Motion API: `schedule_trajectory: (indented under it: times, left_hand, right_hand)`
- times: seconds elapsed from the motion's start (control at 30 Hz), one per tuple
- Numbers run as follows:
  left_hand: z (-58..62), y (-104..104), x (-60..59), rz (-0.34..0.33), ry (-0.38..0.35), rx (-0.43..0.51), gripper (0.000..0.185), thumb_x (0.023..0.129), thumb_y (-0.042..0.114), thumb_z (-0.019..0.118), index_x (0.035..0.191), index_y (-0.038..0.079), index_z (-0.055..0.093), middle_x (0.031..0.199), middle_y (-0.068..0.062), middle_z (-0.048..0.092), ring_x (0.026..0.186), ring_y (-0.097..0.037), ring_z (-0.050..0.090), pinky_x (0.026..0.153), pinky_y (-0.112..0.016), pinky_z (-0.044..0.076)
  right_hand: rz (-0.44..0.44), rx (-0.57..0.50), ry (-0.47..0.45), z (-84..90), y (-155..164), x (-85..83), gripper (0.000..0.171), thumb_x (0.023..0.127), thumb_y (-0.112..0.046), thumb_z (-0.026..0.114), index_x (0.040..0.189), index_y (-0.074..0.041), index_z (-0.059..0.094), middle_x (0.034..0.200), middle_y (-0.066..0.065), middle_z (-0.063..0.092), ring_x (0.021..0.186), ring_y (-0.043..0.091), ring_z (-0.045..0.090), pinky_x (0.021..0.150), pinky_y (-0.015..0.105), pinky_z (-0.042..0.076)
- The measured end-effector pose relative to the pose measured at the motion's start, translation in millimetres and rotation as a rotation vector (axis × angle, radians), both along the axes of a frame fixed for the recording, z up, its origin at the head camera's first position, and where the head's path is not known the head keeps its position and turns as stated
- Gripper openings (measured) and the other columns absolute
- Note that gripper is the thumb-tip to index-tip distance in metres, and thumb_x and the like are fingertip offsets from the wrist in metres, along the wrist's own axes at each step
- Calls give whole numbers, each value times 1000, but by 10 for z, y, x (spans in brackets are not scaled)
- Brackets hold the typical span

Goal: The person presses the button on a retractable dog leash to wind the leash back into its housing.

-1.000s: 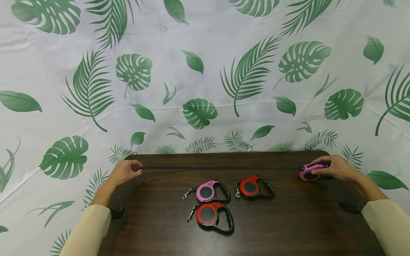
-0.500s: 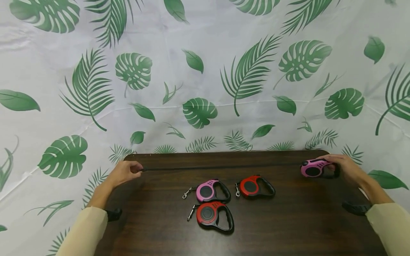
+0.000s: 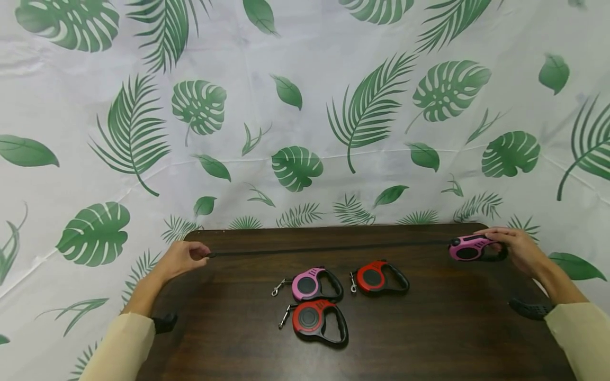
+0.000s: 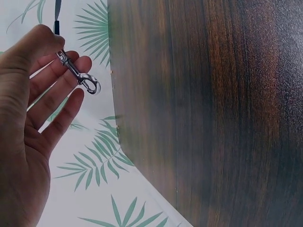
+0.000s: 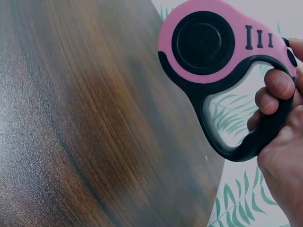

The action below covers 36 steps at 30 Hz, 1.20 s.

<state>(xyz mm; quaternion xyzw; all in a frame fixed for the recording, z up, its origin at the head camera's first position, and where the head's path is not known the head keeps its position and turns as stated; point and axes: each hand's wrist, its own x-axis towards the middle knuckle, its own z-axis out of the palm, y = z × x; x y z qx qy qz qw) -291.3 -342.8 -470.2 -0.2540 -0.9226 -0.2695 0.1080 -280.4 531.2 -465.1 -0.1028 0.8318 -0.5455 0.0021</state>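
Note:
A pink and black retractable dog leash (image 3: 467,248) is held up by my right hand (image 3: 519,251) at the table's far right. In the right wrist view, the fingers curl through and around its black handle (image 5: 272,127). From its housing a black strap (image 3: 333,247) stretches left, pulled out across the back of the table. My left hand (image 3: 183,260) pinches the strap's end at the far left. The left wrist view shows the metal snap hook (image 4: 78,73) lying against the fingers, with the thumb pressing near its top.
In the middle of the brown table (image 3: 405,338) lie a second pink leash (image 3: 306,286), a red leash (image 3: 308,318) touching it just below, and another red leash (image 3: 371,278) to the right. A leaf-print cloth (image 3: 295,106) hangs behind.
My right hand has shifted its hold from the pink leash's body back to its handle, and the leash has moved slightly right. The left hand has moved slightly left and down.

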Motion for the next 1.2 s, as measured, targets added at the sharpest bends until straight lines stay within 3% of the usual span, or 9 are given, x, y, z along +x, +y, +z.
schedule_trajectory:
  times: [0.27, 0.6, 0.9, 1.2]
  left_hand:
    - [-6, -14, 4, 10, 11, -1, 13, 80, -3, 83, 91, 1, 78, 84, -5, 78, 72, -9, 69, 65, -27, 58]
    - [16, -41, 11, 14, -6, 25, 13, 81, -4, 83, 92, 0, 78, 85, -7, 78, 72, -5, 69, 64, -24, 58]
    - [30, -5, -4, 16, 30, 13, 14, 80, -3, 84, 92, 1, 78, 85, -6, 78, 73, -11, 71, 66, -27, 58]
    - [48, 106, -16, -7, 80, -4, 15, 81, -1, 84, 95, 2, 79, 87, -6, 79, 75, -20, 74, 67, -36, 60]
  right_hand:
    - [3, 19, 51, -1, -56, 21, 31, 113, -11, 50, 123, 0, 77, 114, -21, 75, 98, 2, 60, 77, 21, 46]
    - [-42, 87, 102, 14, -81, 10, 29, 112, -13, 53, 120, -2, 78, 109, -25, 74, 92, 7, 53, 72, 30, 40]
    - [14, -60, 106, 32, -149, -22, 31, 112, -4, 49, 116, 1, 79, 109, -16, 77, 89, 5, 64, 70, 24, 57]
    - [62, -4, 117, 64, -305, -90, 33, 113, -11, 47, 121, 0, 77, 112, -18, 76, 88, 7, 66, 72, 27, 61]
